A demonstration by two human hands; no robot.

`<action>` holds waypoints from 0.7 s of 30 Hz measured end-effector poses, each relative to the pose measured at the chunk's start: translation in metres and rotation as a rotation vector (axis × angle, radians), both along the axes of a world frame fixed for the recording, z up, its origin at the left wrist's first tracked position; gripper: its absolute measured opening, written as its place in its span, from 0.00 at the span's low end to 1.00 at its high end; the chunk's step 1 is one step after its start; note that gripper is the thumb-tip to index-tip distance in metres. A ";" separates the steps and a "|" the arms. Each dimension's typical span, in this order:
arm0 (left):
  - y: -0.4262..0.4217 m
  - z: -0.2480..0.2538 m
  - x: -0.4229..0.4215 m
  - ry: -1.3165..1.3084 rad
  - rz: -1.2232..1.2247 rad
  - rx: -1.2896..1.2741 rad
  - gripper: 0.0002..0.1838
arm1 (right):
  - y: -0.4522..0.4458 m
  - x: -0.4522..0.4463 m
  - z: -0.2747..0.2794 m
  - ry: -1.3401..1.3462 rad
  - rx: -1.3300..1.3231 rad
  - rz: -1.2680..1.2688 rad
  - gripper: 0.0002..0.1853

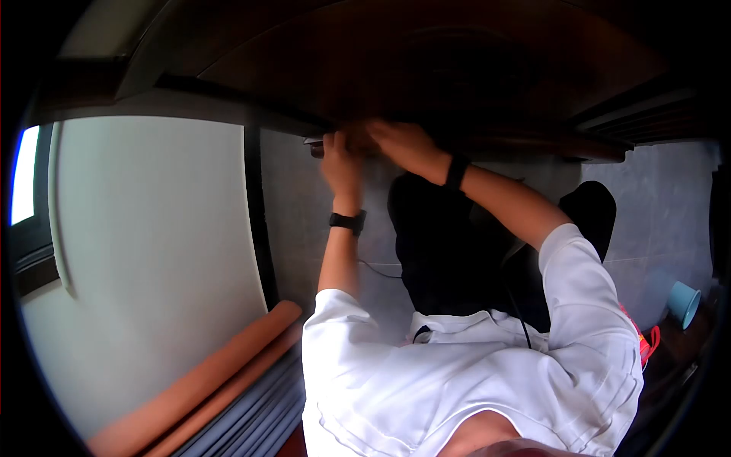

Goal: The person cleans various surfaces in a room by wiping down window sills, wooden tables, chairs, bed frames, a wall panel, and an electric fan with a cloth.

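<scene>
Dark wooden furniture (pixel 426 76) with a rounded lower edge spans the top of the head view. At the left end of that edge, my left hand (pixel 342 166) is raised against the wood with its fingers curled. Beside it my right hand (pixel 407 146) reaches in from the right, its fingers bent in towards the same spot. Both hands look closed, but shadow and blur hide what lies between the fingertips. A small pale strip (pixel 312 141) shows on the edge just left of my left hand. Black bands are on both wrists.
A pale wall panel (pixel 160 221) with a dark border stands at left, beside a window (pixel 25 175). Orange rolls (pixel 221 365) and several grey tubes (pixel 255 407) lie at lower left. A light blue cup-shaped container (pixel 684 303) is at right. A thin cable (pixel 379 272) runs over the grey tiled floor.
</scene>
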State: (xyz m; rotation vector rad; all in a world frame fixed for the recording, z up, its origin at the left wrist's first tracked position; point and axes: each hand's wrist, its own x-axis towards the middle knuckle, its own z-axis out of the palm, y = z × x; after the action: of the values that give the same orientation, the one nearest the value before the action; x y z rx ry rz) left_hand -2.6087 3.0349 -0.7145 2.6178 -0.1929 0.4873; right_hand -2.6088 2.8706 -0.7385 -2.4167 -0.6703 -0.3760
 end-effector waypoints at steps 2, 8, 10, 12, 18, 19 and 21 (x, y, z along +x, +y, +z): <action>-0.021 0.005 -0.006 0.019 -0.052 0.008 0.12 | -0.023 -0.013 0.013 0.115 -0.032 -0.060 0.18; -0.110 0.013 -0.020 0.019 -0.307 0.042 0.07 | -0.115 -0.064 0.023 0.285 -0.057 -0.327 0.22; -0.141 0.012 -0.025 0.034 -0.396 0.048 0.07 | -0.140 -0.079 0.030 0.261 -0.077 -0.459 0.20; -0.164 0.008 -0.028 0.058 -0.455 0.082 0.08 | -0.157 -0.088 0.033 0.261 -0.051 -0.521 0.20; -0.154 0.020 -0.032 0.124 -0.388 0.053 0.10 | -0.148 -0.085 0.023 0.136 -0.096 -0.506 0.13; -0.148 0.021 -0.031 0.133 -0.373 0.045 0.11 | -0.145 -0.080 0.024 0.180 -0.071 -0.473 0.14; -0.137 0.023 -0.027 0.155 -0.357 0.048 0.12 | -0.137 -0.075 0.030 0.274 0.001 -0.420 0.16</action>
State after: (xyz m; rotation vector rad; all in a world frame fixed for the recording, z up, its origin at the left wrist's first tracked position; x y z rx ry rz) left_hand -2.6361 2.8975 -0.6916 2.5731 -0.6132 0.1576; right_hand -2.6835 2.7336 -0.7087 -2.5366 -0.0404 -0.2021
